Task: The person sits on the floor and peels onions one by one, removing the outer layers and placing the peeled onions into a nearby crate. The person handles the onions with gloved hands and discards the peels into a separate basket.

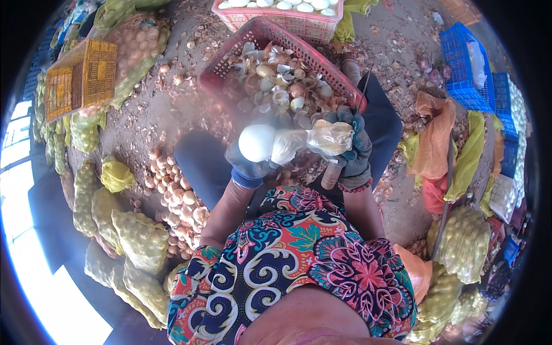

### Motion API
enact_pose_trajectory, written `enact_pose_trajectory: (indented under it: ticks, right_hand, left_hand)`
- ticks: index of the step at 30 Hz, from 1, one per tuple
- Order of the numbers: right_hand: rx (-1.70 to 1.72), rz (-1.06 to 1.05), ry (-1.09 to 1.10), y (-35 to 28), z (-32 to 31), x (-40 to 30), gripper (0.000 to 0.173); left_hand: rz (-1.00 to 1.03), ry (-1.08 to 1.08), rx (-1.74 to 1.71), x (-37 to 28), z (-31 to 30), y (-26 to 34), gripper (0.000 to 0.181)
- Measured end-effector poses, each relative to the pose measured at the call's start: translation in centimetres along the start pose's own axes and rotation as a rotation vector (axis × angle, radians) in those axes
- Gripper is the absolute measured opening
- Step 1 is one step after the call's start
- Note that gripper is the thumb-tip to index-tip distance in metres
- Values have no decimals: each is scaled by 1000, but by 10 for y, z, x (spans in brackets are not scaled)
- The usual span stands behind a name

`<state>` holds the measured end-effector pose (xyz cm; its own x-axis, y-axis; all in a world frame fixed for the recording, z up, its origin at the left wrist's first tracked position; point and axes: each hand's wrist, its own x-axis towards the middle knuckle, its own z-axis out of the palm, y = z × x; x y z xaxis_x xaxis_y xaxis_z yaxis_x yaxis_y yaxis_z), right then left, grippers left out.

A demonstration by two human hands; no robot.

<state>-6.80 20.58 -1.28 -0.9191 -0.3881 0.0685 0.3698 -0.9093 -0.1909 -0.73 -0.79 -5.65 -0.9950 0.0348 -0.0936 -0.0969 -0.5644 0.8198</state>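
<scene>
My left hand (248, 161), in a dark glove with a blue cuff, cups a peeled white onion (257, 143). Pale, thin onion skin (286, 144) stretches from the onion across to my right hand (355, 142). That hand, also gloved, pinches a bunch of papery skin and grips a knife. The knife's brown handle (331, 174) sticks out below the palm, and its thin blade (365, 91) points up beside the crate. Just beyond both hands, a red plastic crate (319, 51) lies tilted, holding onion peelings (276, 82) and some onions.
Unpeeled onions (179, 194) are heaped left of my knee. Net sacks of onions (140, 237) line the left side. Ahead stands a pink crate (276, 19) of peeled onions. A yellow crate (82, 79) is left, a blue crate (468, 69) right. Skins litter the floor.
</scene>
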Motion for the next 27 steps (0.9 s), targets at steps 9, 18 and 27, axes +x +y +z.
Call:
enact_pose_trajectory:
  ticks: [9, 18, 27]
  right_hand:
    - [-167, -247, 328, -45, 15, -9, 29]
    - [-1181, -60, 133, 25, 17, 0, 24]
    - [-675, 220, 406, 38, -3, -4, 26]
  left_hand:
    - [-106, -252, -893, 14, -8, 32, 84]
    - [-256, -44, 336, 27, 33, 75, 58]
    - [313, 32, 1149, 25, 59, 48, 94]
